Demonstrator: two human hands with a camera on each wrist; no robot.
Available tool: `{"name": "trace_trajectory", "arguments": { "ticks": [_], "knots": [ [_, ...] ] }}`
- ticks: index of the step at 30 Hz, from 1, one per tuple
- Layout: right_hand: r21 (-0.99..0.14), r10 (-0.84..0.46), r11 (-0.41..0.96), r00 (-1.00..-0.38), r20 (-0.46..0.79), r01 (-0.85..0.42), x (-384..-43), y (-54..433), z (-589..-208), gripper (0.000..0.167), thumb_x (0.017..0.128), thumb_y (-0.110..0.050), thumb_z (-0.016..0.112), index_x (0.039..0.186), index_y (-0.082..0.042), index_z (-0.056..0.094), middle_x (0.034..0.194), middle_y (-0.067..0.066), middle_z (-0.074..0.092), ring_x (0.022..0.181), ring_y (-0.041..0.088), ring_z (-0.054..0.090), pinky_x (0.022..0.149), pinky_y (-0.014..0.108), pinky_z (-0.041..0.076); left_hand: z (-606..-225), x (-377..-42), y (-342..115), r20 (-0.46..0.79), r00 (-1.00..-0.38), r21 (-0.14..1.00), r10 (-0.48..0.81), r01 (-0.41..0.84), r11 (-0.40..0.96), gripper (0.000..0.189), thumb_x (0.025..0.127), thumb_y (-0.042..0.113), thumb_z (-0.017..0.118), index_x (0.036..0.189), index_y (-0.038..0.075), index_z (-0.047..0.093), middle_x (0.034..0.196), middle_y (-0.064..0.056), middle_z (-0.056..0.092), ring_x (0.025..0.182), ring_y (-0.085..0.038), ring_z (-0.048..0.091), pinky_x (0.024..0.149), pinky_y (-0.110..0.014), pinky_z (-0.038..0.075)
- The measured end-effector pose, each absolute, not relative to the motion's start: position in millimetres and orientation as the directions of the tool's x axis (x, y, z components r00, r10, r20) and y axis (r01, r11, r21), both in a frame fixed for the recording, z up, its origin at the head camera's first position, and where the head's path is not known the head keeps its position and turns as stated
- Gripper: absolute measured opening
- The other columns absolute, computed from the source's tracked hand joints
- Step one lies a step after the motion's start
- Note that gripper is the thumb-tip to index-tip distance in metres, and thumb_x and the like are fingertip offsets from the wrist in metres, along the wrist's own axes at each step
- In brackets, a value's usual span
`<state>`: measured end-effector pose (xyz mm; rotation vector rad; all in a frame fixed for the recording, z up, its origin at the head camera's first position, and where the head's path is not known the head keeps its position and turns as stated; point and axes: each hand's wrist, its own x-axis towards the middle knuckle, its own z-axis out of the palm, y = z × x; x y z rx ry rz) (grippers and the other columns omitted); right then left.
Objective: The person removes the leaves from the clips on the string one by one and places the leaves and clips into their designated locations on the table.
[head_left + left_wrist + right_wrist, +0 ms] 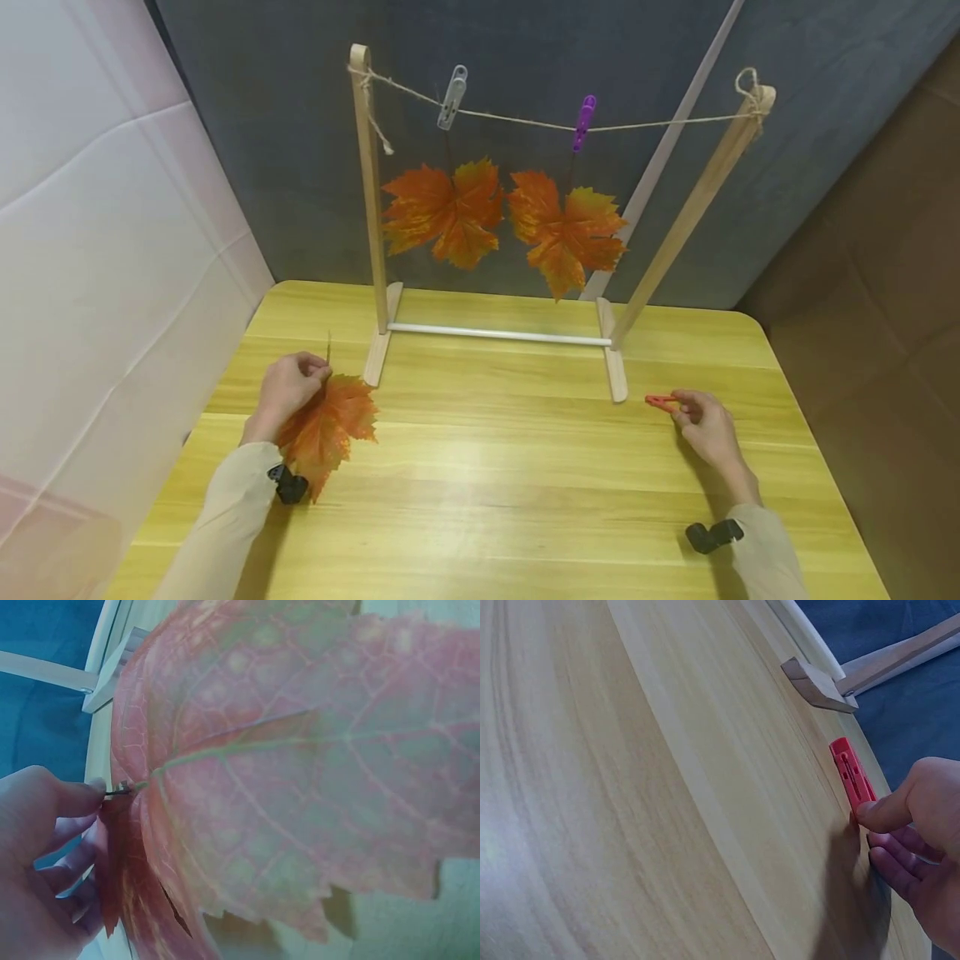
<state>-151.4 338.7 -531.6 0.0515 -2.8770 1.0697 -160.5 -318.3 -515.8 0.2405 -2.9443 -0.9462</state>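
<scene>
My left hand (291, 385) pinches the thin stem of an orange artificial maple leaf (330, 429), whose blade hangs below the fingers. In the left wrist view the leaf (300, 772) fills much of the picture, its stem between thumb and fingers. Over on the right, my right hand (708, 425) holds a red clothespin (660, 403) by one end between thumb and fingertips. The right wrist view shows the clothespin (850, 772) pointing away from the thumb, its shadow on the table. Two similar leaves (446, 212) hang from a string, under a grey clothespin (452, 97) and a purple clothespin (584, 123).
A wooden stand with a left post (369, 192), a right post (690, 217) and a white crossbar (495, 334) stands at the table's far side. Twine (517, 120) sags between the post tops. The wood-grain table (480, 500) meets a dark backdrop (300, 150).
</scene>
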Motion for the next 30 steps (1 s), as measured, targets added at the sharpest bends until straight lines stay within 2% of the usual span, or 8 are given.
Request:
{"name": "trace_trajectory", "arguments": {
  "ticks": [9, 11, 13, 15, 17, 23, 27, 30],
  "knots": [
    [-0.647, 0.014, 0.762, -0.998, 0.056, -0.026, -152, 340, -517, 0.037, 0.092, 0.001, 0.067, 0.129, 0.005, 0.063, 0.12, 0.029, 0.066, 0.103, 0.041, 0.068, 0.073, 0.012, 0.047, -515, -158, -321, 0.037, -0.984, 0.655, -0.172, -0.106, 0.748, 0.033, 0.101, 0.022, 0.061, 0.119, -0.005, 0.066, 0.111, -0.027, 0.069, 0.095, -0.039, 0.065, 0.077, -0.05, 0.053],
    [-0.643, 0.016, 0.764, -0.996, 0.082, -0.041, -154, 339, -510, 0.036, 0.093, -0.001, 0.066, 0.129, 0.006, 0.063, 0.121, 0.03, 0.066, 0.105, 0.043, 0.067, 0.077, 0.02, 0.053, -512, -158, -320, 0.037, -0.984, 0.673, -0.172, -0.103, 0.732, 0.034, 0.102, 0.023, 0.06, 0.121, -0.005, 0.065, 0.113, -0.028, 0.068, 0.099, -0.042, 0.064, 0.08, -0.053, 0.053],
    [-0.642, 0.02, 0.765, -0.993, 0.118, -0.06, -156, 338, -502, 0.035, 0.095, -0.002, 0.064, 0.128, 0.008, 0.062, 0.123, 0.031, 0.065, 0.106, 0.045, 0.066, 0.083, 0.034, 0.058, -507, -157, -319, 0.034, -0.985, 0.687, -0.169, -0.1, 0.72, 0.036, 0.103, 0.024, 0.058, 0.124, -0.005, 0.064, 0.117, -0.029, 0.065, 0.105, -0.046, 0.063, 0.084, -0.056, 0.053],
    [-0.647, 0.023, 0.757, -0.987, 0.159, -0.086, -159, 335, -493, 0.034, 0.095, 0.0, 0.062, 0.127, 0.01, 0.061, 0.123, 0.032, 0.064, 0.107, 0.047, 0.064, 0.088, 0.049, 0.056, -502, -157, -317, 0.041, -0.986, 0.692, -0.164, -0.091, 0.716, 0.037, 0.103, 0.024, 0.058, 0.126, -0.005, 0.063, 0.121, -0.031, 0.064, 0.111, -0.049, 0.061, 0.089, -0.06, 0.052],
    [-0.655, 0.027, 0.748, -0.981, 0.191, -0.107, -162, 333, -485, 0.034, 0.095, 0.001, 0.061, 0.127, 0.011, 0.061, 0.124, 0.033, 0.062, 0.109, 0.048, 0.062, 0.093, 0.058, 0.051, -497, -157, -315, 0.041, -0.988, 0.695, -0.151, -0.08, 0.714, 0.038, 0.104, 0.024, 0.057, 0.129, -0.005, 0.062, 0.125, -0.033, 0.061, 0.115, -0.051, 0.059, 0.092, -0.062, 0.05],
    [-0.643, 0.059, 0.752, -0.957, 0.282, -0.143, -167, 324, -459, 0.033, 0.094, -0.001, 0.061, 0.125, 0.01, 0.063, 0.12, 0.03, 0.062, 0.109, 0.046, 0.059, 0.094, 0.059, 0.048, -488, -159, -308, 0.042, -0.992, 0.69, -0.121, -0.059, 0.721, 0.04, 0.103, 0.025, 0.058, 0.131, -0.004, 0.06, 0.133, -0.035, 0.058, 0.123, -0.052, 0.054, 0.098, -0.065, 0.046],
    [-0.635, 0.103, 0.762, -0.944, 0.313, -0.127, -168, 316, -443, 0.033, 0.095, -0.004, 0.063, 0.125, 0.007, 0.064, 0.12, 0.028, 0.064, 0.112, 0.043, 0.058, 0.094, 0.052, 0.045, -478, -158, -302, 0.039, -0.994, 0.707, -0.105, -0.047, 0.706, 0.042, 0.104, 0.028, 0.056, 0.134, -0.002, 0.059, 0.138, -0.033, 0.056, 0.127, -0.052, 0.051, 0.102, -0.066, 0.043],
    [-0.641, 0.147, 0.761, -0.935, 0.323, -0.102, -167, 309, -430, 0.033, 0.095, -0.007, 0.063, 0.126, 0.005, 0.065, 0.12, 0.026, 0.066, 0.113, 0.041, 0.059, 0.092, 0.043, 0.044, -470, -157, -298, 0.034, -0.994, 0.725, -0.1, -0.044, 0.687, 0.045, 0.105, 0.031, 0.054, 0.136, -0.001, 0.057, 0.14, -0.031, 0.055, 0.13, -0.052, 0.049, 0.105, -0.066, 0.041]
  ]
}}
